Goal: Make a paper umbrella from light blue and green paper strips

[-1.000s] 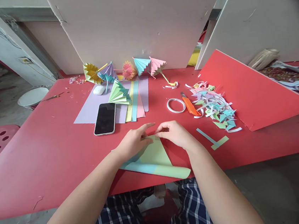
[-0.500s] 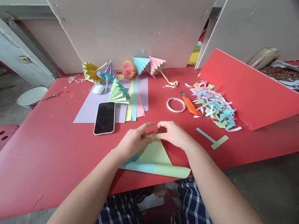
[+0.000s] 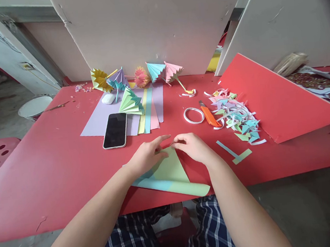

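A sheet of light green and blue paper (image 3: 172,166) lies before me on the red table, its near edge curled into a loose roll. My left hand (image 3: 147,155) rests on the paper's upper left part, thumb on the sheet and index finger stretched out past its far edge. At the far corner of the sheet, my right hand (image 3: 193,147) has its thumb and fingertips pinched together. Whatever is between those fingertips is too small to make out. To the right of the right hand lie a blue strip and a green strip of paper (image 3: 243,156).
A phone (image 3: 115,130) lies left of my hands, by pastel paper sheets (image 3: 92,123) and folded paper umbrellas (image 3: 131,102). Further right are a tape roll (image 3: 185,115), an orange utility knife (image 3: 209,115), paper scraps (image 3: 241,119) and a raised red board (image 3: 280,99).
My right hand has shifted slightly to the right, its pinched fingertips moving off the paper's far corner. The left hand and the sheet stay where they were.
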The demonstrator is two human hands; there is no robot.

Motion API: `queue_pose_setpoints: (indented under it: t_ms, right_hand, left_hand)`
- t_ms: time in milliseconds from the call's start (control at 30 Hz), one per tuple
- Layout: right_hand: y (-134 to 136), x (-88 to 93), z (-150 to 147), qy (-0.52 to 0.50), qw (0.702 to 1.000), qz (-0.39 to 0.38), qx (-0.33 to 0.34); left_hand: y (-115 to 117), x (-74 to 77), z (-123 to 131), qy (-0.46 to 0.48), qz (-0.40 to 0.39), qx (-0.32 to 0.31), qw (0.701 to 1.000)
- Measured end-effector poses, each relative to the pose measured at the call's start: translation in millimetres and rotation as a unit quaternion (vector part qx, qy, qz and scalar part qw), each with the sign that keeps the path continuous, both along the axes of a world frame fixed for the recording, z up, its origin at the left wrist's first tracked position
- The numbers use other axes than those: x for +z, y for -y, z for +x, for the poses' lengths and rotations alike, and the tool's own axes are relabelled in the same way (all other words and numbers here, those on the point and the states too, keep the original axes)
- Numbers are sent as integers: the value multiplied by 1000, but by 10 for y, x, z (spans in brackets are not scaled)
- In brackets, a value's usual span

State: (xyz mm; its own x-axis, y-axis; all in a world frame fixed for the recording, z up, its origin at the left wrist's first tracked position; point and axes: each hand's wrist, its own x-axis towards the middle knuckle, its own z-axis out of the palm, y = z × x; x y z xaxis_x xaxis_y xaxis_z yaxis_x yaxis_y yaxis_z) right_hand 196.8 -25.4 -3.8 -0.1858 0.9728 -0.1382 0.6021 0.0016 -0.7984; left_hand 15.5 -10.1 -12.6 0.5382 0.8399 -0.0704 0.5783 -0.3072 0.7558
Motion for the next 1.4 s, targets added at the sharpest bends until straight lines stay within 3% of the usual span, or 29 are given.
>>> queue_pose_setpoints:
  t_ms: [633,1400]
  right_hand:
    - [-3,-17,-4,-46,999,-14,-15]
    - [-6,-34,-49,-31,999,-14,-28]
  left_hand:
    - [4,0,-2,0,-6,-2,1000]
    - [-8,-14,-15,-4,9,-13,1000]
